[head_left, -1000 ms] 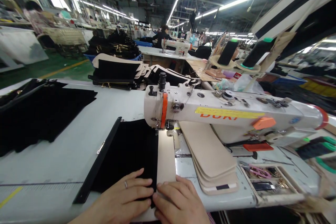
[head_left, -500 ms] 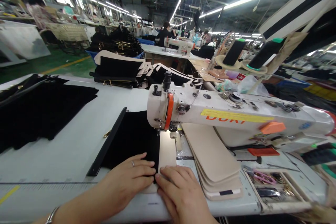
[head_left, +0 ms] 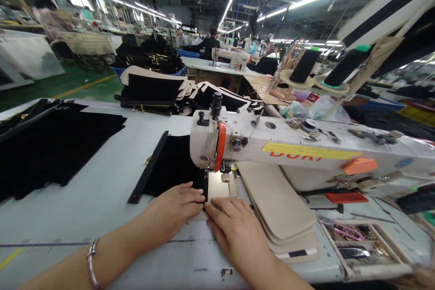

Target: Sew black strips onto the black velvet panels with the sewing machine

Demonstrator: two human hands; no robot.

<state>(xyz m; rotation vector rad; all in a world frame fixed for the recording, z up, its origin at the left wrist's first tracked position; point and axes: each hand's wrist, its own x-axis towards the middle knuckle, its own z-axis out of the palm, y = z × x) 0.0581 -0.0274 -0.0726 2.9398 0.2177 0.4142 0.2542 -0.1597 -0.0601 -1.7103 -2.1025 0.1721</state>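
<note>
My left hand point(head_left: 176, 210) lies with fingers stretched out on the near right part of a black fabric piece point(head_left: 175, 161). A dark strip point(head_left: 149, 167) with a gold-coloured metal part runs along that fabric's left edge. My right hand point(head_left: 234, 229) rests its extended fingers on the near end of a beige panel point(head_left: 217, 186), its thumb tucked low. Both sets of fingertips almost meet at the seam between black and beige. Just beyond them is the needle area of a white sewing machine point(head_left: 292, 142), whose head hides the far part of the fabric.
Beige panels point(head_left: 277, 206) are stacked right of my right hand, partly under the machine arm. A tray point(head_left: 369, 244) of small tools and metal bits sits at the right. Black fabric point(head_left: 57, 145) covers the left tabletop. More finished-looking piles point(head_left: 154, 88) stand behind.
Both hands have moved forward, closer to the needle, and the black fabric and beige panel have slid away from me with them. The view has shifted slightly.
</note>
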